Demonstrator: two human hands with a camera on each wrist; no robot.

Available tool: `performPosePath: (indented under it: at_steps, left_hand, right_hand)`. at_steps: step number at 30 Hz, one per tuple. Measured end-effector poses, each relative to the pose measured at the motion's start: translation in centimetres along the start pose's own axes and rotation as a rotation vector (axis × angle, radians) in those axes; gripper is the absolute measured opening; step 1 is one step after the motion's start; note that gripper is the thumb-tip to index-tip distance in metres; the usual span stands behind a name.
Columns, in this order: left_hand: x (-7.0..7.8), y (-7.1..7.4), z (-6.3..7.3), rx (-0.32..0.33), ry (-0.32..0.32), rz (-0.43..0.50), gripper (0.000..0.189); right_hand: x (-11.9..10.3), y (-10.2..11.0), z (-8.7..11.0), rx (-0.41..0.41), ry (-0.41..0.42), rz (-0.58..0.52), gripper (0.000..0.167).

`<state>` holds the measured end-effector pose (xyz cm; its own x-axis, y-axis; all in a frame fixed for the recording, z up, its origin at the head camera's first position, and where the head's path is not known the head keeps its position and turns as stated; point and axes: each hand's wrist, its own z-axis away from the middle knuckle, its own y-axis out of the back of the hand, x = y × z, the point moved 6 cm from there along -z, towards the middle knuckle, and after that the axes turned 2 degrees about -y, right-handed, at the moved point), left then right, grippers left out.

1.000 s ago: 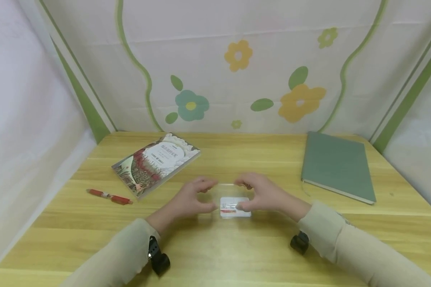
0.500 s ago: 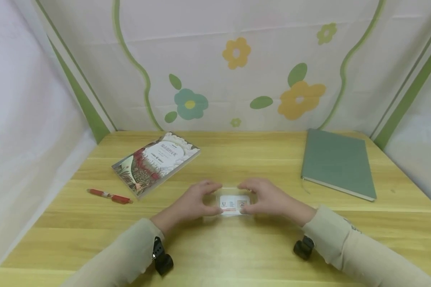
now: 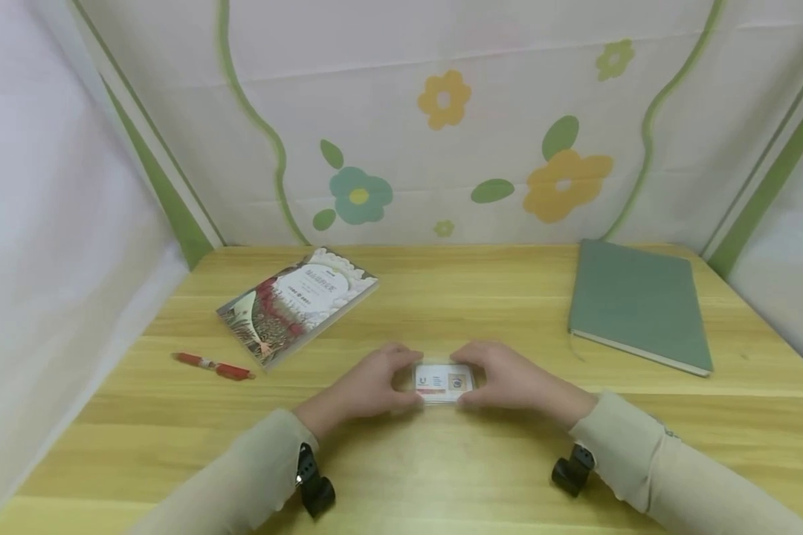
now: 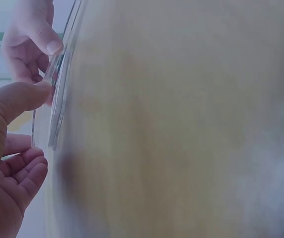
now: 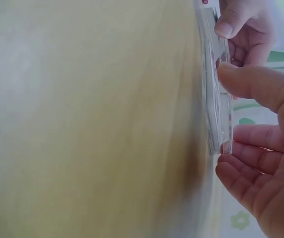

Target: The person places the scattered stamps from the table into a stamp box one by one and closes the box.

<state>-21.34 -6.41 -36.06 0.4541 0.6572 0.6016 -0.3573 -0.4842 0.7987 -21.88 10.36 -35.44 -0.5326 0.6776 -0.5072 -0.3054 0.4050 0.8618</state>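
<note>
In the head view a white card with blue print, an orange-red strip and a square emblem lies in a clear flat plastic case, midway between both hands. My left hand pinches the clear cover at the left end, thumb on the near side and fingers on the far side. At the right end my right hand pinches the same cover. Both wrist views show the cover edge-on, close against the layers that hold the card; whether it is seated flat cannot be told.
A paperback with an illustrated cover lies at the back left, and a red pen in front of it. A green hardcover notebook is at the back right. A floral cloth hangs behind the wooden table.
The hands have come down and closer to the card. The clear cover's outline, earlier reaching well past the card's far edge, now nearly matches it. Books and pen have not moved.
</note>
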Motion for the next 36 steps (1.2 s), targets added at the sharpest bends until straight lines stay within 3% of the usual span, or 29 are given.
performPosePath:
  at_steps: [27, 36]
  left_hand:
    - [0.21, -0.44, -0.10, 0.019, -0.018, -0.050, 0.065]
    - [-0.25, -0.73, -0.22, 0.021, -0.007, -0.017, 0.064]
  right_hand:
    - [0.06, -0.43, 0.55, 0.016, -0.008, 0.030, 0.061]
    - [0.58, -0.73, 0.69, 0.031, -0.025, 0.003, 0.062]
